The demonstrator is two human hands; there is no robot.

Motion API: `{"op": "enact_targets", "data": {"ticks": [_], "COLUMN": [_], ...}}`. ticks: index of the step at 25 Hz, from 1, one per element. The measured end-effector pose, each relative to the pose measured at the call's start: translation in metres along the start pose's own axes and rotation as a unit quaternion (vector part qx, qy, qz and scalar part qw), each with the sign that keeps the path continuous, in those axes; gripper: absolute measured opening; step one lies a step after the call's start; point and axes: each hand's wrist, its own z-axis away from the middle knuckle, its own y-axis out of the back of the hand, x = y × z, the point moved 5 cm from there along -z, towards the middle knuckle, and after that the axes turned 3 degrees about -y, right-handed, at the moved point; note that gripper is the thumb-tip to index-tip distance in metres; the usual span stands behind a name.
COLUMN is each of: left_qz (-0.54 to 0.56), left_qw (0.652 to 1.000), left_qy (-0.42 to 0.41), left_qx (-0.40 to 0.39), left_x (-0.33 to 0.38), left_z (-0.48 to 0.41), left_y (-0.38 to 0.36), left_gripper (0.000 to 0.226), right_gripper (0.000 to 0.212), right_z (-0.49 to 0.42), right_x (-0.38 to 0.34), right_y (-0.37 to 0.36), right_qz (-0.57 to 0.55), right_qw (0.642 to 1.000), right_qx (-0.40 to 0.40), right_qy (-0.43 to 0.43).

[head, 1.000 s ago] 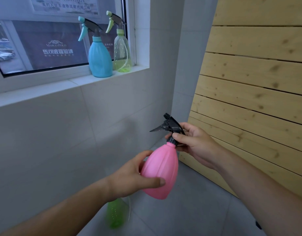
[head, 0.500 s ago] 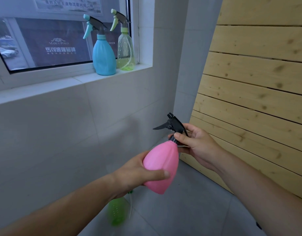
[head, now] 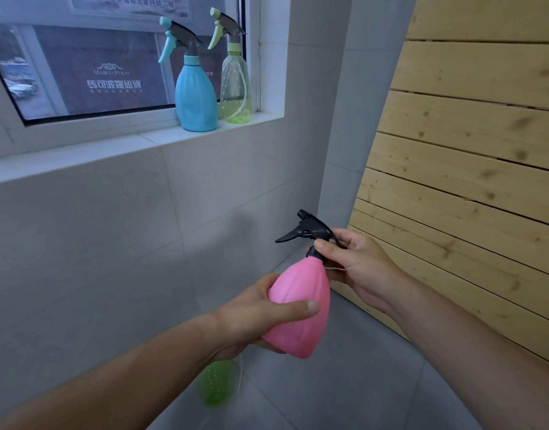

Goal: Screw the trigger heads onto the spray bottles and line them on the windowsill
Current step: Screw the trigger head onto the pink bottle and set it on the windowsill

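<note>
I hold a pink spray bottle (head: 301,302) tilted in front of me, low in the view. My left hand (head: 251,315) wraps around its belly. A black trigger head (head: 310,231) sits on its neck, and my right hand (head: 354,259) grips the collar of that head with thumb and fingers. On the white windowsill (head: 112,150) stand a blue bottle (head: 195,94) with a blue trigger head and, touching its right side, a clear green bottle (head: 236,85) with a green trigger head, both upright at the sill's right end.
A green bottle (head: 214,383) lies blurred on the grey floor under my left arm. A slatted pale wood panel (head: 468,181) leans against the wall on the right. White tiled wall (head: 112,243) runs below the sill.
The pink bottle and both hands have risen slightly and the view has shifted a little toward the window. My right hand keeps its grip on the trigger head's collar.
</note>
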Motion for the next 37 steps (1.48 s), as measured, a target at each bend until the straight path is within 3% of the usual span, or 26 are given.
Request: {"op": "enact_targets", "data": {"ticks": [6,9,14,17,20,25,30,37], "left_qz": [0.108,0.057,0.026,0.069,0.045,0.055,0.155,0.056], "left_qw": [0.993,0.998,0.999,0.995,0.997,0.998,0.987,0.998], "left_qy": [0.046,0.023,0.02,0.037,0.024,-0.007,0.017,-0.021], "left_qx": [-0.033,-0.025,-0.032,-0.06,-0.054,-0.021,-0.049,0.003], "left_x": [-0.002,0.0,-0.008,-0.013,-0.011,-0.006,-0.004,0.002], "left_z": [0.001,0.0,-0.003,-0.005,-0.003,-0.003,-0.004,0.0], "left_y": [-0.004,-0.004,-0.009,-0.008,-0.006,-0.011,-0.014,-0.008], "left_gripper": [0.061,0.064,0.09,0.079,0.072,0.093,0.068,0.08], "right_gripper": [0.02,0.019,0.016,0.015,0.01,0.006,0.016,0.008], "right_z": [0.001,0.001,0.002,0.003,0.003,0.003,0.005,0.004], "right_x": [-0.002,-0.001,0.0,-0.002,-0.002,-0.001,-0.001,0.0], "right_y": [-0.001,0.0,-0.007,-0.006,-0.003,-0.004,-0.004,-0.006], "right_qz": [-0.011,-0.005,0.002,0.006,0.001,-0.024,-0.028,-0.039], "right_qw": [1.0,1.0,1.0,1.0,1.0,1.0,0.999,0.999], "right_qx": [-0.001,0.003,0.002,0.01,0.018,0.017,0.023,0.016], "right_qy": [0.004,0.006,0.004,0.006,0.002,-0.002,-0.008,-0.009]}}
